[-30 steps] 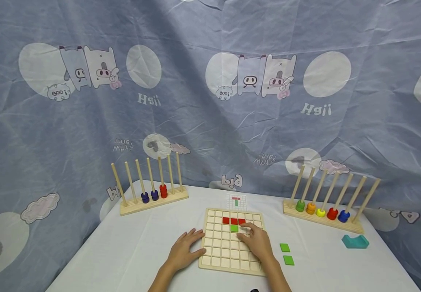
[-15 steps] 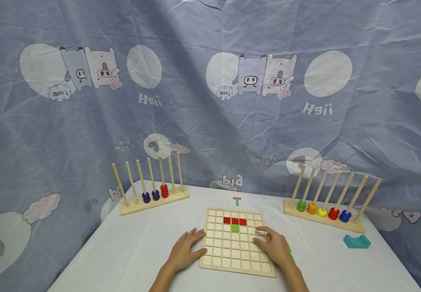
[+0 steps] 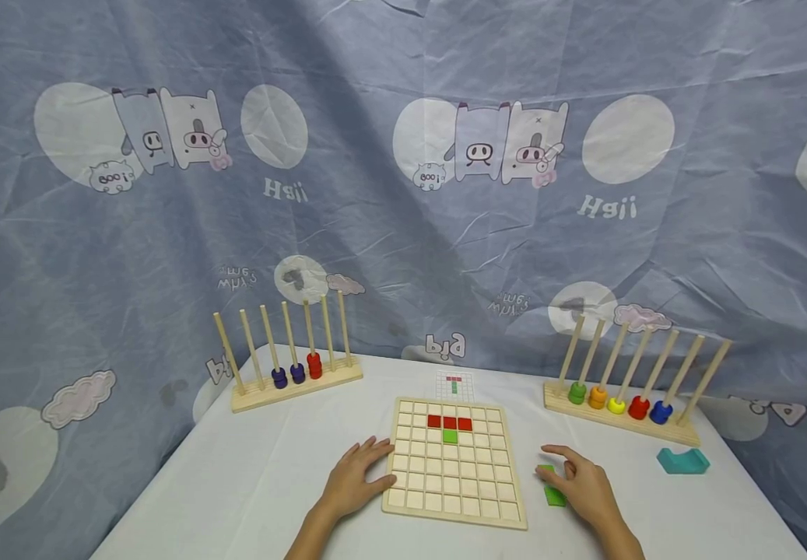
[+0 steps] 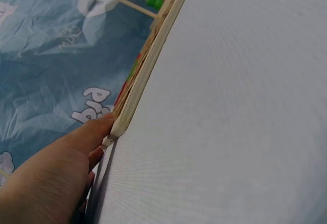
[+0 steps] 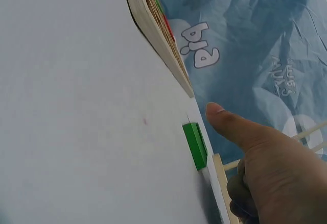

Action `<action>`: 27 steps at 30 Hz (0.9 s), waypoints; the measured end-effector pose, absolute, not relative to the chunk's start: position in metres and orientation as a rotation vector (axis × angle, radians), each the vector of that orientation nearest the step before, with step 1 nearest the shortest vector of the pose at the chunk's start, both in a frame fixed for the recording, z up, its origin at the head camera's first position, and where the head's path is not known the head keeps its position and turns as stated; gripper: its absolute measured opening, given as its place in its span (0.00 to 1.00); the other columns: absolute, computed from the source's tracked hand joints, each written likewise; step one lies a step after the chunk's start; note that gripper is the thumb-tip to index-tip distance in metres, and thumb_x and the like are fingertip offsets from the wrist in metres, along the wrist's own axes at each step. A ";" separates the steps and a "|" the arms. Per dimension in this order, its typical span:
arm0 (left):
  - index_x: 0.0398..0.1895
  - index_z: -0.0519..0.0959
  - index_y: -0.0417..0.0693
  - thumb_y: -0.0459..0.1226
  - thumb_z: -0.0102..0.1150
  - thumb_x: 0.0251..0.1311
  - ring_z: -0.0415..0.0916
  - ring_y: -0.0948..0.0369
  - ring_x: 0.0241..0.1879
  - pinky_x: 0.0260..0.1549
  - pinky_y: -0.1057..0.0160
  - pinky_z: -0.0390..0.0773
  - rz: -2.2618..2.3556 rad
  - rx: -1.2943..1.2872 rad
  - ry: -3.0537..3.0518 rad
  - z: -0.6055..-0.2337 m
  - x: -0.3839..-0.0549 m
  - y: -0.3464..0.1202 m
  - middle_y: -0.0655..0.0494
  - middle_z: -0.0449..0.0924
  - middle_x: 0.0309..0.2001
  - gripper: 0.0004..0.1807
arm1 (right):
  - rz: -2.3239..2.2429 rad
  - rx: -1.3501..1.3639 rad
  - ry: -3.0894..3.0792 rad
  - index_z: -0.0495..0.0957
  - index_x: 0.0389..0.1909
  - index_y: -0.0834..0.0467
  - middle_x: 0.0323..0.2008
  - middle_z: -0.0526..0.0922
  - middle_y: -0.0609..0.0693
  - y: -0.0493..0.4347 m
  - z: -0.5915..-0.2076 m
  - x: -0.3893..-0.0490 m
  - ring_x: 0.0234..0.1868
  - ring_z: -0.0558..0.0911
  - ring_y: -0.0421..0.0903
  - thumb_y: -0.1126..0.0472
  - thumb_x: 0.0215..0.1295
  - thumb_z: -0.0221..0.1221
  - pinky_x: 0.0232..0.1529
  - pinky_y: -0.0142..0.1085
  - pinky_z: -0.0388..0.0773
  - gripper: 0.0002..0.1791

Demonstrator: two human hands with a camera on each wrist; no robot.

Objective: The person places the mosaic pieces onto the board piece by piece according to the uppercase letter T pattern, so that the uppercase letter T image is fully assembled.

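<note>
White table (image 3: 256, 467) lower frame, curtain (image 3: 347, 225) upper. Your left hand (image 3: 356, 481) relaxed, touching board (image 3: 450, 487); right hand (image 3: 583, 488) fingers parted, near green tiles (image 3: 554, 498).

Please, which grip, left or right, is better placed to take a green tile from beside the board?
Probably the right grip: it is close to the green tiles and appears to hold nothing. The left grip touches the opposite edge of the board.

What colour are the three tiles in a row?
The tiles are red, clearest in the head view.
</note>
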State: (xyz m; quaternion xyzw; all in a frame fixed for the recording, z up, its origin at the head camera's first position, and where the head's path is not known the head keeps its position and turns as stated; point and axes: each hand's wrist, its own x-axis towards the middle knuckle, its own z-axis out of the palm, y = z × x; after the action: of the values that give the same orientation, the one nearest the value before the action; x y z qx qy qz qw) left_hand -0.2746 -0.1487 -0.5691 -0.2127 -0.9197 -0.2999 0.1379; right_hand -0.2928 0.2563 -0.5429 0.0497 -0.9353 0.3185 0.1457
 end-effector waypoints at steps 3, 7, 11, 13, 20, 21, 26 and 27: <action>0.58 0.73 0.51 0.55 0.56 0.56 0.62 0.50 0.63 0.62 0.47 0.57 -0.882 -0.609 -2.656 -0.568 -0.274 -0.149 0.56 0.71 0.60 0.30 | 0.911 0.128 -2.707 0.80 0.46 0.52 0.12 0.61 0.43 0.262 -0.542 -0.292 0.12 0.56 0.36 0.50 0.47 0.69 0.13 0.29 0.56 0.23; 0.58 0.73 0.51 0.55 0.57 0.56 0.62 0.50 0.63 0.62 0.47 0.57 -0.890 -0.608 -2.653 -0.568 -0.274 -0.149 0.56 0.71 0.60 0.30 | 0.925 0.128 -2.707 0.80 0.46 0.52 0.12 0.62 0.43 0.264 -0.542 -0.291 0.13 0.57 0.36 0.49 0.47 0.69 0.13 0.29 0.57 0.23; 0.59 0.73 0.52 0.56 0.56 0.56 0.61 0.51 0.63 0.62 0.48 0.57 -0.873 -0.611 -2.658 -0.569 -0.274 -0.149 0.57 0.71 0.60 0.30 | 0.926 0.116 -2.707 0.80 0.45 0.51 0.12 0.62 0.43 0.265 -0.543 -0.292 0.13 0.57 0.36 0.49 0.46 0.70 0.13 0.29 0.57 0.23; 0.59 0.73 0.52 0.56 0.56 0.56 0.62 0.51 0.63 0.62 0.48 0.57 -0.878 -0.611 -2.653 -0.569 -0.274 -0.149 0.57 0.71 0.60 0.30 | 0.926 0.116 -2.711 0.80 0.45 0.51 0.12 0.62 0.43 0.266 -0.544 -0.292 0.13 0.57 0.36 0.48 0.46 0.70 0.13 0.29 0.57 0.23; 0.59 0.73 0.52 0.55 0.56 0.56 0.61 0.51 0.63 0.62 0.47 0.57 -0.882 -0.616 -2.658 -0.569 -0.274 -0.149 0.57 0.71 0.60 0.30 | 0.932 0.107 -2.722 0.81 0.45 0.52 0.12 0.62 0.43 0.265 -0.543 -0.291 0.13 0.57 0.37 0.50 0.46 0.70 0.13 0.29 0.56 0.23; 0.59 0.73 0.52 0.56 0.56 0.56 0.61 0.51 0.63 0.62 0.47 0.57 -0.878 -0.615 -2.659 -0.569 -0.274 -0.149 0.57 0.71 0.60 0.30 | 0.931 0.105 -2.724 0.81 0.45 0.52 0.12 0.62 0.43 0.265 -0.543 -0.291 0.13 0.57 0.37 0.50 0.46 0.70 0.13 0.29 0.56 0.23; 0.58 0.73 0.52 0.56 0.57 0.55 0.62 0.51 0.63 0.62 0.48 0.57 -0.875 -0.607 -2.657 -0.569 -0.275 -0.149 0.57 0.71 0.60 0.30 | 0.930 0.098 -2.741 0.80 0.45 0.52 0.12 0.62 0.43 0.264 -0.543 -0.292 0.13 0.58 0.37 0.48 0.47 0.69 0.13 0.29 0.56 0.23; 0.58 0.73 0.52 0.56 0.56 0.55 0.62 0.51 0.63 0.62 0.48 0.57 -0.873 -0.606 -2.657 -0.570 -0.275 -0.149 0.57 0.71 0.60 0.30 | 0.932 0.097 -2.744 0.80 0.46 0.52 0.12 0.62 0.44 0.265 -0.543 -0.292 0.13 0.58 0.37 0.48 0.47 0.69 0.13 0.29 0.56 0.24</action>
State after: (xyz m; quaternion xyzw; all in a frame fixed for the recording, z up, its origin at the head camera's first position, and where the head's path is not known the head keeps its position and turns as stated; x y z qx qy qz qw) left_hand -0.2753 -0.1488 -0.5696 -0.2096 -0.9195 -0.3020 0.1396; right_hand -0.2917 0.2646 -0.5426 0.0333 -0.9395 0.3189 0.1207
